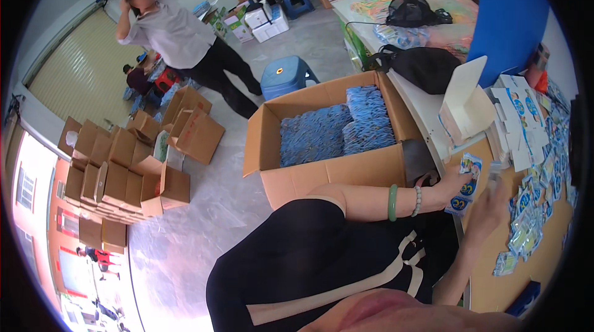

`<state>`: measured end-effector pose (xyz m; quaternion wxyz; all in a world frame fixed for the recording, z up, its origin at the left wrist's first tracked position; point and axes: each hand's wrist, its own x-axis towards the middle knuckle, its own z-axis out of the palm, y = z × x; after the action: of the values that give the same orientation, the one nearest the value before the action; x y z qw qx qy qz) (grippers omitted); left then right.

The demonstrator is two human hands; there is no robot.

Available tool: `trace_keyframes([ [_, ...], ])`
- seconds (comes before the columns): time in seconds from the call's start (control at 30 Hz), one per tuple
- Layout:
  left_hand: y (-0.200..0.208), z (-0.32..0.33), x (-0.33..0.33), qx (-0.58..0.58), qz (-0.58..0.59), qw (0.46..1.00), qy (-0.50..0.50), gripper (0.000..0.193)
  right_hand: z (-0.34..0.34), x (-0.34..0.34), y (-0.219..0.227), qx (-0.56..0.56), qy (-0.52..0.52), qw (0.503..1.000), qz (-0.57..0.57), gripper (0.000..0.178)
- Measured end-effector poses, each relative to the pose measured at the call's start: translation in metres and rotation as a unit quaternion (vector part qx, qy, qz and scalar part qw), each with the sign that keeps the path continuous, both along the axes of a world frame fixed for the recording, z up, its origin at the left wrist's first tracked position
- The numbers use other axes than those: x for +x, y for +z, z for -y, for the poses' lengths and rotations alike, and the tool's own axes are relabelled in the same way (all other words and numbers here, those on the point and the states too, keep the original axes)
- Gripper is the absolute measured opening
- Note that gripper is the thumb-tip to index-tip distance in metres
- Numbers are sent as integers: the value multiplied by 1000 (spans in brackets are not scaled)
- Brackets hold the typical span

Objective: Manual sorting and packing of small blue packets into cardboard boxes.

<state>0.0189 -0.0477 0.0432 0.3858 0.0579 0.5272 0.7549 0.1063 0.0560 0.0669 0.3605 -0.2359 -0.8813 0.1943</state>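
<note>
"Brown cardboard, that big box (322,178) by your left arm in the head view. What's inside?"

"Blue packets (315,134), set in tight rows and piled higher on the box's right side."

"And your left hand (451,190)?"

"Just right of the box, you have it closed on small packets (471,164) in blue and white, showing above and below your fingers."

"Your right hand (492,202)?"

"Farther right of the box, near your left hand but apart from it. Its fingers are blurred, so I cannot tell whether you're pinching anything."

"What lies about them?"

"Right of the box, past your hands, loose packets (527,227) heap up on the table (489,277). An open white carton (464,109) stands right of the box too, and a black bag (427,69) lies by its far right corner."

"Farther off?"

"A blue stool (278,77) stands just behind the box. Open boxes (117,187) are stacked well to its left, and a person (179,38) in a pale shirt stands beyond it, arms raised."
</note>
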Motion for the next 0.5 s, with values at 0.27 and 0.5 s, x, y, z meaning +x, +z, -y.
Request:
trace_keyframes([
  [0.27,4,-13,0,45,48,997,-28,21,41,0,-5,10,77,996,44,41],
  [0.5,19,-11,-3,17,-15,997,-75,25,23,12,-19,-91,120,984,96,50],
])
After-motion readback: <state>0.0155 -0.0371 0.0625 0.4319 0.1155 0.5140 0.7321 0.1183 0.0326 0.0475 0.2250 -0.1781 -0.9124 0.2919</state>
